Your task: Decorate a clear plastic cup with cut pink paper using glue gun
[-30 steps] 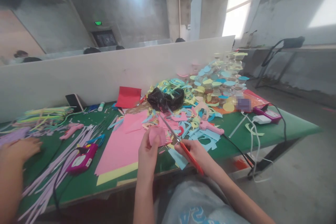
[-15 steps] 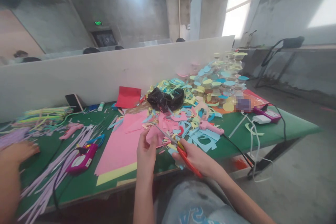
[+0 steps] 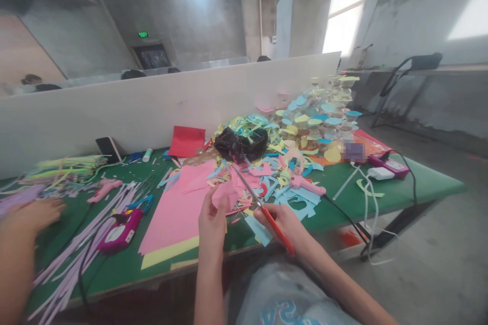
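Between the thumb and fingers of my left hand [image 3: 212, 216] is a small pink paper piece [image 3: 225, 196] with a rounded edge. My right hand [image 3: 281, 221] grips red-handled scissors [image 3: 277, 229]; their blades point up and away, just right of the pink piece and apart from it. The blades look nearly closed. Beyond both hands lies a heap of pink, blue and yellow paper scraps [image 3: 275, 189]. To the left, a stack of pink paper sheets [image 3: 171, 218] rests on the green table [image 3: 160, 277], with a yellow sheet showing under it.
Another person's hand [image 3: 41, 213] reaches in at the left over paper strips. Two pink glue guns [image 3: 104, 190] lie on the table, along with a magenta device [image 3: 121, 231]. A black plastic bag [image 3: 242, 144] sits amid scraps. Paper-topped clear cups [image 3: 324, 117] are stacked at the back right.
The scissors have swung more upright and away from the pink piece, and their blades look closer together. My left hand stays nearly still. The other person's hand has shifted slightly right.
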Demonstrator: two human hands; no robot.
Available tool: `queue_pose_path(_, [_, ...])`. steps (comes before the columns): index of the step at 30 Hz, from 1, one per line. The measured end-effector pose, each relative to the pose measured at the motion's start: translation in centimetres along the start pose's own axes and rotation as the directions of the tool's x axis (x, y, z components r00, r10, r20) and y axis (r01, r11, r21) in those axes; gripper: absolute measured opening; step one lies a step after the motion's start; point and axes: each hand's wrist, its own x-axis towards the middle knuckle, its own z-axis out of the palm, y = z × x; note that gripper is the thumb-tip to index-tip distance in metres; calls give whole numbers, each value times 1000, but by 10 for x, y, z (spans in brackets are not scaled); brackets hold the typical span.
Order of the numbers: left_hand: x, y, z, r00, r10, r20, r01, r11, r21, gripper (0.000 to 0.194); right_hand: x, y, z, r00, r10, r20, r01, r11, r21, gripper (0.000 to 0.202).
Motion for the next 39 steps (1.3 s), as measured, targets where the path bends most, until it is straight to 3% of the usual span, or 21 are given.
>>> queue_pose_path(6, [-3, 5, 2, 999, 53, 12, -53, 998, -36, 47, -6, -6, -16, 993, -20, 120, 27, 998, -59, 31])
queue_pose_path(12, [0, 1, 0, 995, 82, 48, -82, 997, -15, 45, -7, -11, -10, 987, -22, 161, 34, 997, -75, 36])
queue_pose_path(18, [-2, 5, -2, 996, 66, 64, -66, 998, -5, 48, -2, -7, -2, 998, -10, 69, 17, 995, -96, 45])
queue_pose_path(21, [-4, 7, -1, 994, 58, 94, -54, 998, -38, 50, 1, -1, 2, 999, 31, 10, -31, 999, -25, 51])
queue_pose_path(25, [-1, 2, -1, 997, 28, 70, -26, 999, -34, 48, 4, 3, -4, 998, 43, -38, -44, 999, -31, 48])
queue_pose_path(32, [6, -7, 0, 997, 71, -22, -72, 996, -43, 51, -5, -1, -14, 995, 3, 99, 2, 999, -49, 33])
queue_pose_path(39, [1, -1, -2, 999, 15, -37, -14, 1000, 15, 53, 7, 5, -1, 978, 198, -69, -201, 979, -40, 35])
